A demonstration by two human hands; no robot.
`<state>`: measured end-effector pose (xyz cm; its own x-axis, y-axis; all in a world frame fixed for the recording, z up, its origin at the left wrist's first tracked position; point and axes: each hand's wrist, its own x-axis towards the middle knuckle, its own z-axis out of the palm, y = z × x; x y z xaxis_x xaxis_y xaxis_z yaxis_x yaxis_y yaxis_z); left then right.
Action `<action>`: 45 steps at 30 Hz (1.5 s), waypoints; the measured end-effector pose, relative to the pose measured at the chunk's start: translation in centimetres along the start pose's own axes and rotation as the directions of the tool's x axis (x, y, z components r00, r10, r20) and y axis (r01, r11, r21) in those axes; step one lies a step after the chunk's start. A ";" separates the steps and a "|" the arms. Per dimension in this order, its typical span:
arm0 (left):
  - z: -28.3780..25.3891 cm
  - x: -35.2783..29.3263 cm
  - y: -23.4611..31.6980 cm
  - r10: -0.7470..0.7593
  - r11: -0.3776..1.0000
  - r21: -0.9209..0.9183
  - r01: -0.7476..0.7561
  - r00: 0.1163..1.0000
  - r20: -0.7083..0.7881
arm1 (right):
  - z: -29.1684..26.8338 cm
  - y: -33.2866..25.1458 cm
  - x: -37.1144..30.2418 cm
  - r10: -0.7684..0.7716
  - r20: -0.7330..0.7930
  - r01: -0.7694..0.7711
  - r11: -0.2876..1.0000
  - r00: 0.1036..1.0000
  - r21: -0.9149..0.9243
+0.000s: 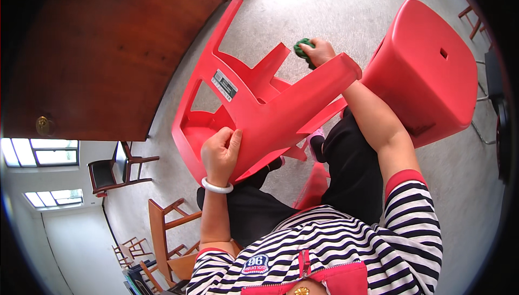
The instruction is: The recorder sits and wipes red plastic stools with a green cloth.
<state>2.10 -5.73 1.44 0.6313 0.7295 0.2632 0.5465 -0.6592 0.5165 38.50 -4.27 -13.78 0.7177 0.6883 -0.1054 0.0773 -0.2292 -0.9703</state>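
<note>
The left hand clamps a leg of the tipped red plastic stool lying across the person's lap, while the right hand pinches a green scouring pad against another leg. The stool looks light, stiff and smooth; legs offer handholds. A second red stool crowds the right, the wooden door the left.

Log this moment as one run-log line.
left hand: grips tipped red plastic stool | right hand: presses green scrub pad on stool leg | second red stool: right, upright
</note>
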 end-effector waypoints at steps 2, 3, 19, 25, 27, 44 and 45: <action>0.4 0.0 0.3 0.011 1.000 -0.008 -0.011 1.000 -0.012 | 1.8 -1.1 -0.2 -0.128 0.057 0.130 0.991 0.990 -0.030; 0.4 -0.1 0.3 0.010 1.000 -0.014 -0.010 0.999 -0.036 | 3.0 -2.1 -0.6 -0.196 0.086 0.201 0.978 0.977 -0.049; 0.5 0.1 -0.4 0.052 0.998 0.042 -0.055 0.996 0.070 | 19.2 -5.6 0.4 -0.706 -0.053 0.701 0.707 0.706 -0.092; 0.3 0.0 -0.3 0.047 0.997 0.057 -0.052 0.995 0.085 | 19.7 3.1 2.7 -0.389 0.173 0.425 0.798 0.905 -0.427; 0.1 0.1 -0.4 0.052 0.995 0.075 -0.059 0.995 0.089 | 19.5 3.9 2.8 -0.367 0.198 0.417 0.792 0.909 -0.445; 0.1 -0.4 -0.5 0.054 0.987 0.150 -0.058 0.998 0.034 | 18.8 6.5 4.3 -0.416 0.393 0.571 0.549 0.820 -0.611; 0.2 -0.3 -0.5 0.061 0.988 0.141 -0.067 0.997 0.044 | 18.0 7.1 5.7 -0.368 0.383 0.531 0.584 0.847 -0.613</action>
<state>1.72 -5.66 0.95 0.6870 0.6791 0.2586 0.5751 -0.7256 0.3778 30.66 10.42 -25.21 0.3144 0.9313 0.1839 0.8509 -0.1906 -0.4895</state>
